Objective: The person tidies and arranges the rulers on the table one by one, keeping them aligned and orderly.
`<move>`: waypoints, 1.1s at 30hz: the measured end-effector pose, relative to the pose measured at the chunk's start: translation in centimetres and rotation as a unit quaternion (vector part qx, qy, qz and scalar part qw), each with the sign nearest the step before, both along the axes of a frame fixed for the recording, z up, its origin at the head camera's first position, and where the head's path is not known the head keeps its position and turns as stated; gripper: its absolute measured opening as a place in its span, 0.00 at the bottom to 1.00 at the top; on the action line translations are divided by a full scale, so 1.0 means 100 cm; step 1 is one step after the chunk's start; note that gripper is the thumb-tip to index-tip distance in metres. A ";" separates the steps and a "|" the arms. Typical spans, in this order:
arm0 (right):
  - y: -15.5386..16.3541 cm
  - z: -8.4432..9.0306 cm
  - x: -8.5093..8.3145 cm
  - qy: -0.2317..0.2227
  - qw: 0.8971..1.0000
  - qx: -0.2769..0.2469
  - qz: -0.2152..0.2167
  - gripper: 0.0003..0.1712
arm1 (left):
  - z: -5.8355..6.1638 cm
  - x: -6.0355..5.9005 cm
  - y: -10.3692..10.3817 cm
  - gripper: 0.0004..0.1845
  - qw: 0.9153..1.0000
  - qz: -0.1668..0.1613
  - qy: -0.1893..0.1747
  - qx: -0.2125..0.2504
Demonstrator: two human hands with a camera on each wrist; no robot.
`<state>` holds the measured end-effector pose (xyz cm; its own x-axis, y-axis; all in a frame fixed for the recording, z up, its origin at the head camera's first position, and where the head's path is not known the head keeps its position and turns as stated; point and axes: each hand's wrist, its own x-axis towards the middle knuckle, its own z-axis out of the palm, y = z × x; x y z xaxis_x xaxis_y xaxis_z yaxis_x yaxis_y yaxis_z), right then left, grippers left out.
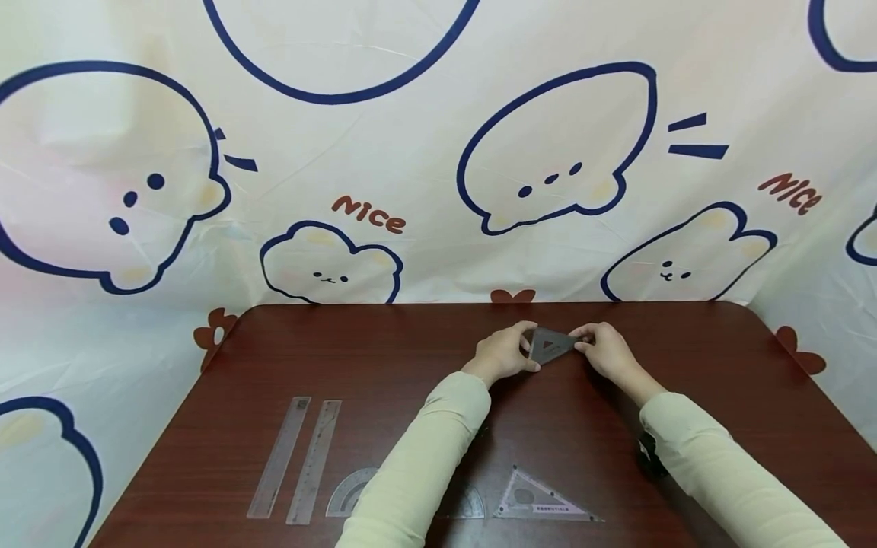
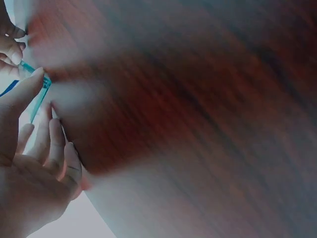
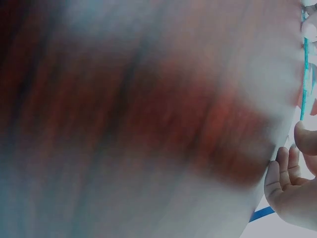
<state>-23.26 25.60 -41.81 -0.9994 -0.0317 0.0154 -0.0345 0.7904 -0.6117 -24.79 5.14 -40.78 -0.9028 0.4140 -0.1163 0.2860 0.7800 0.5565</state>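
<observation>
Left hand (image 1: 502, 355) and right hand (image 1: 604, 350) each pinch a corner of the small set square (image 1: 549, 345), far-centre above the table (image 1: 384, 358) | fingers grasping its edges | best: even grip, keep it level.

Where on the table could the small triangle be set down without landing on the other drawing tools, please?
Bare patches: the far left of the table, beyond the two rulers, and the right side past the right hand. The near edge is crowded: rulers, protractor and large set square lie in a row. Both hands, left hand included, hold the small triangle.
</observation>
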 end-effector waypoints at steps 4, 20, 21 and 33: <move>0.001 -0.003 0.000 0.002 1.000 -0.007 -0.010 0.10 | -0.002 0.000 -0.002 0.40 1.000 -0.002 -0.003 0.011; 0.005 0.003 0.015 0.035 0.999 -0.032 -0.004 0.11 | -0.002 0.006 -0.004 0.39 0.998 0.000 0.005 0.065; 0.005 0.004 0.016 0.044 0.999 -0.032 -0.003 0.11 | -0.001 0.007 -0.003 0.39 0.997 0.000 0.003 0.075; 0.016 0.016 0.035 0.109 0.993 -0.034 0.001 0.10 | 0.010 0.018 -0.008 0.27 0.979 0.006 0.005 0.202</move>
<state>-19.72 27.19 -40.18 -0.9719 -0.0249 0.2340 -0.1737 0.7469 -0.6419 -22.97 4.29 -39.77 -0.9082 0.4137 0.0639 0.2851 0.4994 0.8181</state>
